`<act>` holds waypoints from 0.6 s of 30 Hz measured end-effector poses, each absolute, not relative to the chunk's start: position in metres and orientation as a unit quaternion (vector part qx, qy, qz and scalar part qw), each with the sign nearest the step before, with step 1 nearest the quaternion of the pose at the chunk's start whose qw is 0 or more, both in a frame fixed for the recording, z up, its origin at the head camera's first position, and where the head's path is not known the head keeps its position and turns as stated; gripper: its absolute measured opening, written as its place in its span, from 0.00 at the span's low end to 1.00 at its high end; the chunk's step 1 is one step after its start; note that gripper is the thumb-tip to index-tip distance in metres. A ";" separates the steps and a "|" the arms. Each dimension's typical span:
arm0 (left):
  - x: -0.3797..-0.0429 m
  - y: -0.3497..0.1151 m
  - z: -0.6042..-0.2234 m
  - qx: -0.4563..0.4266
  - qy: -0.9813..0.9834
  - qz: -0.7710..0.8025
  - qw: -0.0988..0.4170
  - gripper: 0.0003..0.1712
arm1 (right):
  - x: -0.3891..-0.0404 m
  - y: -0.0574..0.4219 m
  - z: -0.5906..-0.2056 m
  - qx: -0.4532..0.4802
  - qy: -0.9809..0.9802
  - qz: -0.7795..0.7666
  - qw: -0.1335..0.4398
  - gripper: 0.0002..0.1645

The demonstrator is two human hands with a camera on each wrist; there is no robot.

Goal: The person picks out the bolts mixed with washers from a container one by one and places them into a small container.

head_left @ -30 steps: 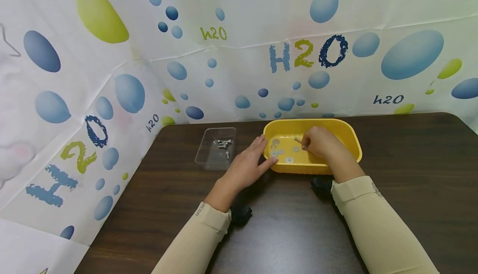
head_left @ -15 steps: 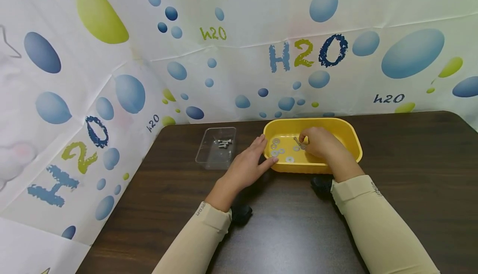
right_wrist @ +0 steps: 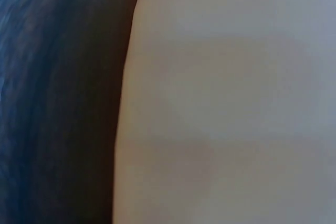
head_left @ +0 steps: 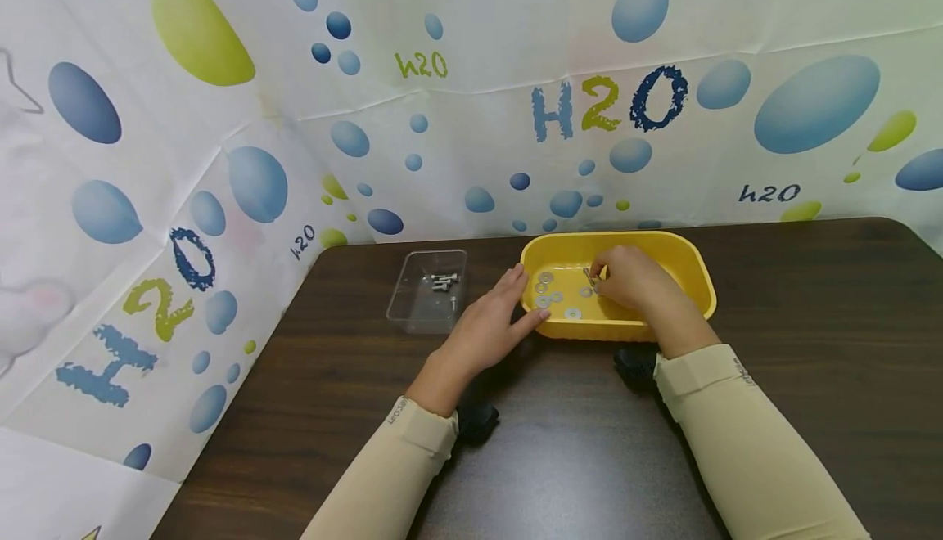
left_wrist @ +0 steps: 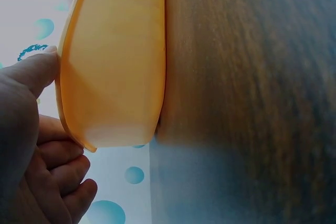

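A yellow tray (head_left: pixel 597 330) stands at the back of the table, holding several flat washers (head_left: pixel 572 312) towards its left end. My right hand (head_left: pixel 629 280) reaches into it, thumb and fingertips together on a small metal screw (head_left: pixel 588 276) that tilts up at their left. The fingers' undersides are hidden. My left hand (head_left: pixel 488 323) rests against the tray's left end, fingers extended along the side and thumb on the front rim. In the left wrist view, the thumb (left_wrist: pixel 39 72) touches the rim and the fingers lie at the tray's corner. The right wrist view is filled by a blurred pale surface.
Left of the yellow tray stands a clear plastic box (head_left: pixel 403 317) with several metal screws (head_left: pixel 444 281) in it. Dark devices (head_left: pixel 477 423) sit under both wrists. A patterned white sheet (head_left: pixel 471 106) hangs behind the dark wooden table (head_left: pixel 331 393).
The screw at my right fingertips has changed its tilt, and the right fingers have shifted slightly back and left. My left hand stays in place on the tray.
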State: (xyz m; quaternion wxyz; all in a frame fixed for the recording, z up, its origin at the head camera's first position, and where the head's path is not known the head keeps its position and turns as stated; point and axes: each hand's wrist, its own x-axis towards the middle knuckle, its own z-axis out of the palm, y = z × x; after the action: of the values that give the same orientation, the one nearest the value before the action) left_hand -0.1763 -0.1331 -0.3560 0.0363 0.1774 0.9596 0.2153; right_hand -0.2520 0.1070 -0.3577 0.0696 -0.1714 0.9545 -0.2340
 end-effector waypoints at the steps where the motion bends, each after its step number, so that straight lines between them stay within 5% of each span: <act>1: -0.176 -0.133 -0.356 0.178 0.960 0.215 0.036 0.46 | -0.252 0.107 -0.357 -0.169 0.954 -0.239 0.068 0.07; 5: -0.176 -0.133 -0.356 0.178 0.960 0.215 0.035 0.46 | -0.253 0.106 -0.355 -0.169 0.950 -0.255 0.065 0.02; 18: -0.176 -0.134 -0.356 0.182 0.958 0.217 0.032 0.46 | -0.252 0.105 -0.358 -0.205 0.943 -0.257 0.061 0.08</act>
State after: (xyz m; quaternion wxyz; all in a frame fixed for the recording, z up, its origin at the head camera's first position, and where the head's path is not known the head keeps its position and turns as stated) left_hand -0.1764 -0.1338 -0.3565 0.0324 0.1822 0.9584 0.2174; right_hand -0.2522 0.1051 -0.3582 0.0614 -0.2047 0.9425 -0.2568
